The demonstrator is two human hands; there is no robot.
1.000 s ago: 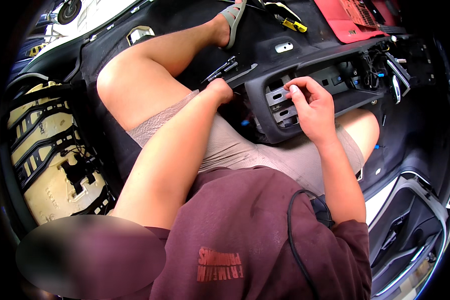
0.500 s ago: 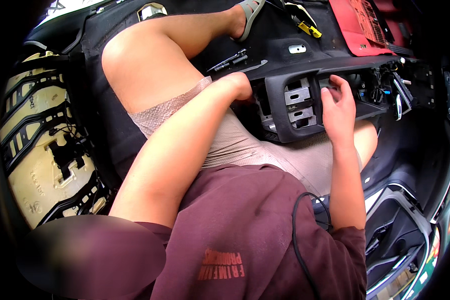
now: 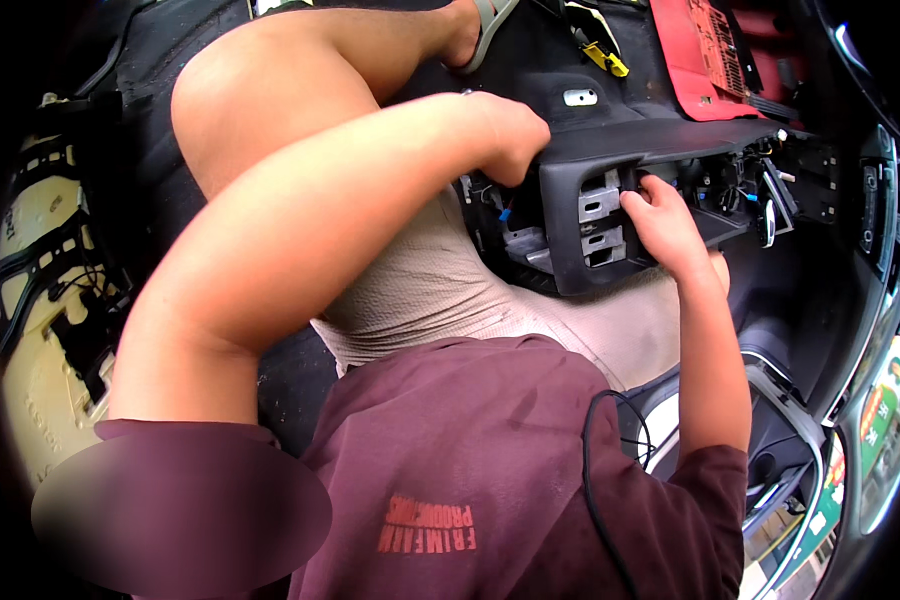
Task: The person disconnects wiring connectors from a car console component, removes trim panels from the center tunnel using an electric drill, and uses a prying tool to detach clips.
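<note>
A black car center console (image 3: 562,215) lies across my lap, its open front frame showing silver metal brackets (image 3: 600,205). My left hand (image 3: 518,140) is closed at the console's upper left corner; its fingertips are hidden, and what they hold cannot be made out. My right hand (image 3: 665,222) reaches to the opening right of the brackets. Its thumb and fingers are closed on the console's inner edge, with the fingertips partly inside. Loose wiring and a blue connector (image 3: 505,214) show at the console's left end.
Black carpeted car floor surrounds me. A cream seat-back panel (image 3: 45,350) with black strips stands at the left. A red panel (image 3: 685,70) and a yellow-handled tool (image 3: 606,60) lie at the far side. A door panel (image 3: 780,450) is at the lower right.
My left hand has moved right and up onto the console's upper corner, baring wiring at its left end. My right hand has shifted slightly left and closed on the inner edge.
</note>
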